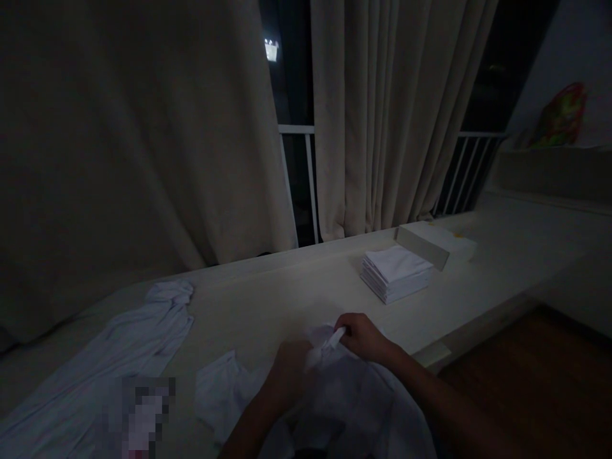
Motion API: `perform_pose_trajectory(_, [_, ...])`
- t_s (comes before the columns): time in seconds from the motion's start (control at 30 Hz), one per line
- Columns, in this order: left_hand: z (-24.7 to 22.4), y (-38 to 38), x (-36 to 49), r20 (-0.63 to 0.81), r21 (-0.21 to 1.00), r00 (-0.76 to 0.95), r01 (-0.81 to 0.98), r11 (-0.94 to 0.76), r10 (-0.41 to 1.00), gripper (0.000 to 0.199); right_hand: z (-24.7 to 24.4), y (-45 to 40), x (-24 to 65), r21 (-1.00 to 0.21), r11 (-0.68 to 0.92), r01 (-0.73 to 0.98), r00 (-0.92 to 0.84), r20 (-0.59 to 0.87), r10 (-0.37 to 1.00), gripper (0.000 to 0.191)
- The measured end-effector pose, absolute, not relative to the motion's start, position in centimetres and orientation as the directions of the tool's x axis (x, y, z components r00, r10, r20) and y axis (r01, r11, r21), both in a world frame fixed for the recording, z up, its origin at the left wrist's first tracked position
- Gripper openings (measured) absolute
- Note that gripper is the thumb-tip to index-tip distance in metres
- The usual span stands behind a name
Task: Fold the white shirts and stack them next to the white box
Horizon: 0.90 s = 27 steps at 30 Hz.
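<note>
A white shirt (358,401), loosely bunched, lies at the table's front edge and toward me. My right hand (362,336) is closed, pinching a narrow folded band of the shirt, perhaps its collar, between thumb and fingers. Close beside it on the left, my left hand (292,366) is curled on the same cloth; motion blurs it and its fingertips are hidden. Part of the white cloth spreads out to the left of my left forearm.
Another white garment (138,338) lies stretched along the table's left side. A neat stack of folded white cloths (396,273) sits beyond my right hand, with a white box (433,241) behind it. Beige curtains (382,115) hang along the back. A red and green bag (559,118) stands far right.
</note>
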<state>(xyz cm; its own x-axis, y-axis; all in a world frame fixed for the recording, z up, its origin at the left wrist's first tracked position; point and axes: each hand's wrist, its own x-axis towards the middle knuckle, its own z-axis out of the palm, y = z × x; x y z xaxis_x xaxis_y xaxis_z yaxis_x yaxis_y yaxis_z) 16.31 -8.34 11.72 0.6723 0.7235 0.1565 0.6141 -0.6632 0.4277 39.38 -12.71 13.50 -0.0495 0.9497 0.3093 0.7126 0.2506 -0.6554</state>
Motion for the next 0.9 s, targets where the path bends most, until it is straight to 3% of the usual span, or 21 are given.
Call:
perform_pose_trajectory(0.1, [11.5,-8.2,16.6,0.24,0.298,0.686,0.621,-0.725,0.687,0.025,13.8,-13.1,39.2,-0.641,0.277,0.715,-0.078,0.321,0.944,0.024])
perform_pose_trajectory(0.17, [11.7,-8.2,16.5,0.303,0.306,0.686,0.588,-0.749,0.662,0.03,13.8,-13.5,39.3,-0.628,0.306,0.716,-0.103,0.339,0.935,0.028])
perform_pose_trajectory(0.23, [11.6,-8.0,15.8,0.374,0.387,0.639,0.552,-0.739,0.673,0.05,13.6,-14.0,39.6,-0.63,0.312,0.711,-0.104,0.345,0.933,0.031])
perform_pose_trajectory(0.3, [10.8,-7.5,14.4,0.398,0.534,0.501,0.555,-0.638,0.769,0.06,13.0,-14.6,40.3,-0.647,0.3,0.7,-0.087,0.34,0.936,0.033])
perform_pose_trajectory(0.37, [8.9,-6.5,12.5,0.303,0.68,0.373,0.56,-0.473,0.877,0.055,12.2,-15.1,41.0,-0.668,0.295,0.683,-0.08,0.333,0.939,0.035])
perform_pose_trajectory(0.43, [6.5,-5.7,10.6,0.138,0.733,0.386,0.579,-0.356,0.912,0.052,11.4,-15.7,41.5,-0.673,0.313,0.67,-0.095,0.341,0.935,0.035])
perform_pose_trajectory(0.53, [3.4,-5.2,8.9,-0.006,0.665,0.488,0.654,-0.361,0.873,0.051,10.8,-16.3,41.8,-0.642,0.358,0.678,-0.142,0.363,0.921,0.031])
perform_pose_trajectory(0.67, [2.7,-5.9,9.0,-0.077,0.501,0.581,0.725,-0.473,0.81,0.041,10.6,-17.4,42.0,-0.627,0.357,0.692,-0.18,0.329,0.927,0.027])
perform_pose_trajectory(0.9, [4.6,-8.3,10.2,-0.006,0.316,0.635,0.734,-0.601,0.773,0.022,7.2,-19.2,44.0,-0.685,0.231,0.691,-0.158,0.169,0.973,0.033])
